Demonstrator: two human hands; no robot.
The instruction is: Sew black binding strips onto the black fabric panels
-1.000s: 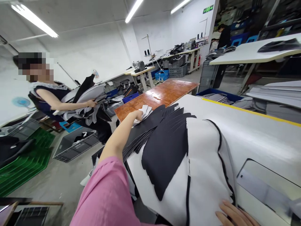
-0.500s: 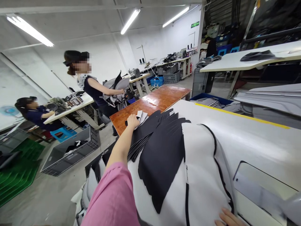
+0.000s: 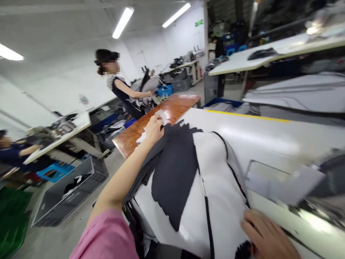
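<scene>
My left hand (image 3: 154,130) is stretched forward over the far end of the black fabric pieces, its fingers closed on a small white cut piece (image 3: 161,117). Below it, a stack of black fabric pieces (image 3: 175,172) with notched edges lies fanned out over white material. Beside the stack, a white sewn panel (image 3: 215,172) with black seam strips drapes over the table. My right hand (image 3: 269,233) is at the panel's near right edge, fingers bent and blurred. Something black and fuzzy with a bit of orange shows under its fingertips, too unclear to name.
A white table (image 3: 258,133) with a yellow edge strip adjoins a brown wooden table (image 3: 175,104). A sewing machine (image 3: 320,212) stands at the right, blurred. A grey crate (image 3: 67,198) is on the floor to the left. A co-worker (image 3: 121,86) stands beyond the wooden table.
The view has turned right. My left hand has lifted and reached a little farther, with a white piece at its fingers. My right hand has come further into view along the panel's edge.
</scene>
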